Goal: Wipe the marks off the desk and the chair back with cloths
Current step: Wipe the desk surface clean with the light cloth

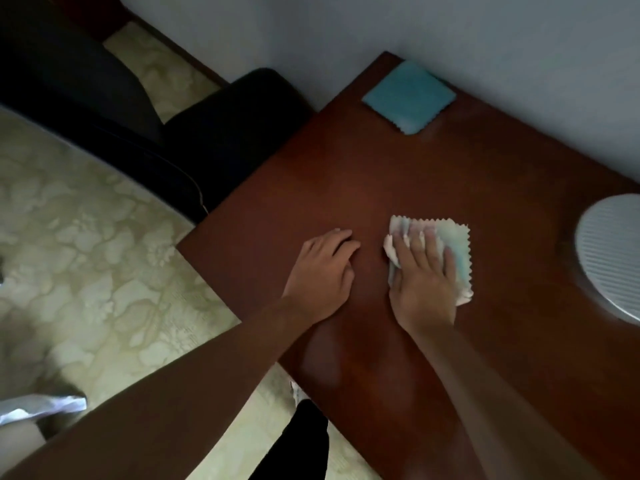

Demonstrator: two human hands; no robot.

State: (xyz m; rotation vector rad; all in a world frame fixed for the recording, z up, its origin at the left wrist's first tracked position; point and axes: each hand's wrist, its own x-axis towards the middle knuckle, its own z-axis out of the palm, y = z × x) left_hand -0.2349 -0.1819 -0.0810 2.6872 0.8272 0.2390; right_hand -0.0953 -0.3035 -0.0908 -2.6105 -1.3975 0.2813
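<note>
The right hand (424, 271) is pressing a pale cloth (453, 251) flat with spread fingers on the tabletop (346, 174), the left hand (322, 271) lying open beside it, a blue cloth (408, 97) sitting well apart.

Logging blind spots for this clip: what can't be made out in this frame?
- Marks on the desk: none discernible; head view is dim.
- Pale cloth: partly hidden beneath the right hand.
- White ribbed object: cut off by the right edge.
- Chair: too dark for detail.
</note>
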